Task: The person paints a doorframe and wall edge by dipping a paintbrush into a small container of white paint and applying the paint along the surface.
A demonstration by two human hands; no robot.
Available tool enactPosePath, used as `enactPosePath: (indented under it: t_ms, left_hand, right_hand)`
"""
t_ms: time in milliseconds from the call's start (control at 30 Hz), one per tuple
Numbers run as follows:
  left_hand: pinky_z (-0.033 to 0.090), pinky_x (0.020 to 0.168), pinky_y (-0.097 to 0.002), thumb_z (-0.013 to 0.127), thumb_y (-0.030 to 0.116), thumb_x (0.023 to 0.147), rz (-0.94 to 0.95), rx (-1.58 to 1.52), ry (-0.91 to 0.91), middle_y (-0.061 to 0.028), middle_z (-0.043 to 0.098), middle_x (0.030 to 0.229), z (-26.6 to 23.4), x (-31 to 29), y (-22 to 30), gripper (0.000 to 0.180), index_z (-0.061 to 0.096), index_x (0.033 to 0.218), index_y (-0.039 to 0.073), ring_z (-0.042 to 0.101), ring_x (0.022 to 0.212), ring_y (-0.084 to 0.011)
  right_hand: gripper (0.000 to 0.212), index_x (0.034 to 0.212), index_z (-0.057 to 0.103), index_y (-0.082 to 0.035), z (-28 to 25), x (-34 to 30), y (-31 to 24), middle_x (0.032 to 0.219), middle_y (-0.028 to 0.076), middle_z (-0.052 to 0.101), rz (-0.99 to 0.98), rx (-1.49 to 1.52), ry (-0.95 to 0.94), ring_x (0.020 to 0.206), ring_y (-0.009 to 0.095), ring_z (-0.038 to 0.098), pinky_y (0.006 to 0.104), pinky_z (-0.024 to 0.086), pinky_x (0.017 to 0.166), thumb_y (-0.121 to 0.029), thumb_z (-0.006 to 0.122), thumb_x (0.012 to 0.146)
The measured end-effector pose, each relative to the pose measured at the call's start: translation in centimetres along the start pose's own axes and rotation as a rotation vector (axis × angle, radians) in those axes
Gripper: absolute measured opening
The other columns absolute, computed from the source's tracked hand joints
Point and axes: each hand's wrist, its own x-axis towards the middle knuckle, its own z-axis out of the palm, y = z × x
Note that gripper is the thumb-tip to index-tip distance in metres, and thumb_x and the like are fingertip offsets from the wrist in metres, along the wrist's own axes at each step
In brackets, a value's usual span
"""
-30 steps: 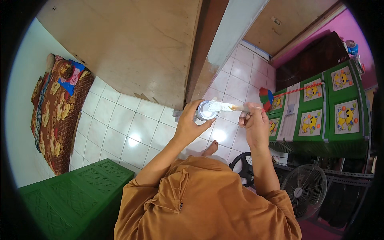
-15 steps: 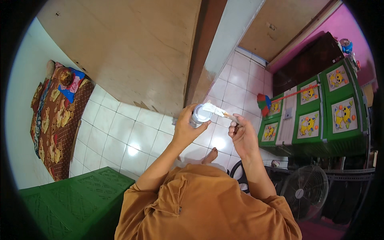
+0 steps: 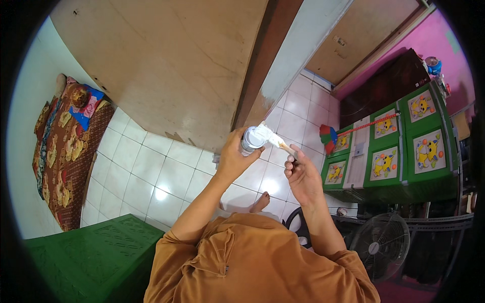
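My left hand is wrapped round a small round can with white paint-like stuff inside. In my right hand is a paintbrush, gripped by its pale wooden handle between thumb and fingers. White coats the brush's head, which lies over the can's right rim; whether its tip touches the contents cannot be made out. Both hands are in front of my chest, near the lower end of a grey-white wall edge with a patchy, discoloured spot.
A large brown door stands ahead on the left. Green drawers with cartoon panels, a red-handled duster and a fan are on the right. To the left are a patterned mattress and a green plastic cabinet.
The brush has tilted more steeply, its head still at the can's rim, and my right hand has shifted slightly left. The whole view has turned a little. Both grips stay the same.
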Motion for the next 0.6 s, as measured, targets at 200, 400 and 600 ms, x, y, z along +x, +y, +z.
enactPosePath:
  t_ms: [200,400,600]
  left_hand:
    - [0.054,0.100,-0.0437,0.089,0.015,0.081,0.014,-0.017,-0.002,-0.0179,0.067,0.128,-1.2,0.9,-1.8,0.059,0.061,0.132,0.003,0.067,0.117,-0.0361]
    - [0.053,0.102,-0.0401,0.091,0.018,0.080,-0.051,-0.017,0.031,-0.0155,0.070,0.125,-3.3,0.2,-3.6,0.063,0.063,0.133,0.001,0.069,0.117,-0.0300]
    - [0.054,0.100,-0.0417,0.091,0.015,0.079,-0.083,0.030,0.058,-0.0162,0.069,0.125,-7.1,-1.3,-5.2,0.061,0.063,0.132,0.002,0.068,0.117,-0.0331]
  right_hand:
    - [0.044,0.144,0.056,0.001,0.8,2.6,-0.2,0.102,0.005,0.063,-0.101,-0.001,-0.021,0.090,0.015,0.061,0.0287,0.052,0.079,-0.025,0.062,0.109]
    - [0.035,0.138,0.061,0.003,3.0,6.8,-0.9,0.101,0.009,0.066,-0.322,-0.202,-0.014,0.089,0.017,0.065,0.0324,0.055,0.078,-0.018,0.060,0.110]
    - [0.026,0.129,0.069,0.003,3.9,11.6,1.5,0.099,0.007,0.066,-0.612,-0.711,0.017,0.082,0.016,0.067,0.0311,0.059,0.073,-0.010,0.064,0.107]
